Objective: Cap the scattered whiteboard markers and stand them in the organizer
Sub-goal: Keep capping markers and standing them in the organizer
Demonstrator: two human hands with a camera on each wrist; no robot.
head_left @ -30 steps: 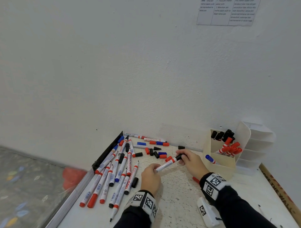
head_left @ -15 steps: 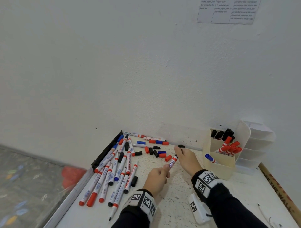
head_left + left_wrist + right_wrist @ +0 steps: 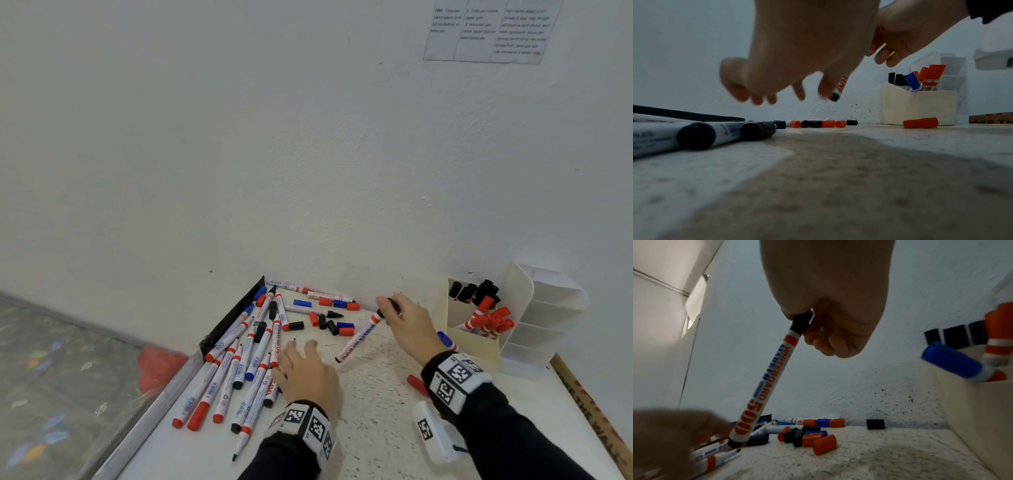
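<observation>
My right hand [image 3: 397, 310] pinches a white marker [image 3: 358, 337] by its black cap [image 3: 801, 322], and the marker hangs tilted above the table with its black end low. In the right wrist view the marker [image 3: 764, 386] reads "WHITEBOARD 500". My left hand [image 3: 305, 366] hovers with loose fingers over the pile of markers [image 3: 239, 363] at the left and holds nothing. Loose red, black and blue caps [image 3: 330, 323] lie near the wall. The cream organizer [image 3: 476, 346] at the right holds several capped markers [image 3: 489, 318].
A red cap [image 3: 416, 383] lies by my right wrist, in front of the organizer [image 3: 918, 107]. A white tiered rack [image 3: 544, 308] stands behind the organizer. A black bar [image 3: 233, 317] edges the table at the left. A ruler-like strip [image 3: 589, 411] runs along the right.
My left hand has let go of the marker and dropped toward the pile at the left. My right hand has lifted the capped marker by its cap, toward the organizer.
</observation>
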